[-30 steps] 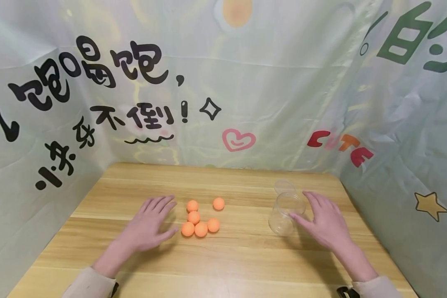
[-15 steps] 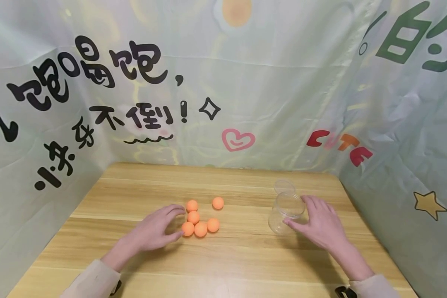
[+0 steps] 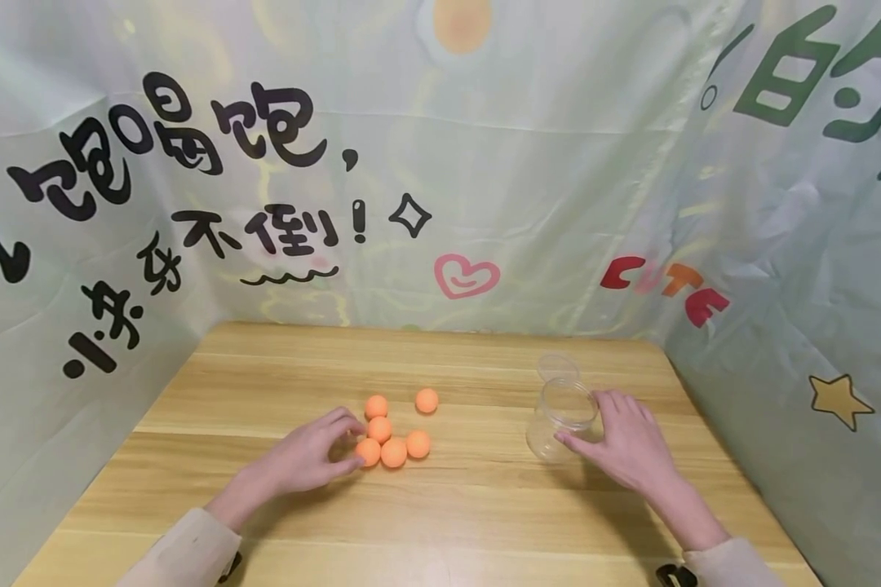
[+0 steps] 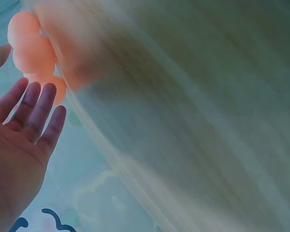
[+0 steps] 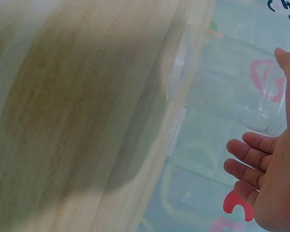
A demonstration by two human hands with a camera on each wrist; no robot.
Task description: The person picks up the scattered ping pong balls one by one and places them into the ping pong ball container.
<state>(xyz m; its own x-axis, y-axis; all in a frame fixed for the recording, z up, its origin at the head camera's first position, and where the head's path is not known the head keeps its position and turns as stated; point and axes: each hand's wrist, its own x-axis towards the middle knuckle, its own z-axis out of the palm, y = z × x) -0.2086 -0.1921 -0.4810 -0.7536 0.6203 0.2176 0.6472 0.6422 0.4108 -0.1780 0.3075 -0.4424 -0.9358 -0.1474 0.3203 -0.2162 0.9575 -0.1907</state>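
Note:
Several orange ping-pong balls (image 3: 393,452) lie in a loose L-shaped cluster in the head view, with a lone ball (image 3: 427,400) farther back. My left hand (image 3: 304,454) is at the cluster's left side, thumb and fingers apart, the thumb at the nearest left ball (image 3: 368,452). In the left wrist view its fingers (image 4: 41,111) look nearly straight; whether they touch a ball is hard to tell. On the right, a clear plastic jar (image 3: 548,440) stands upright. My right hand (image 3: 627,444) holds its right side near the rim, thumb in front and fingers behind.
A clear round lid (image 3: 556,366) lies behind the jar. The wooden table (image 3: 470,522) is bounded at the back and sides by printed cloth (image 3: 543,204) hanging down to its edges.
My left hand has moved right to the balls, its fingers bending a little. My right hand has closed in on the jar. Balls and jar stay put; the view shifts slightly.

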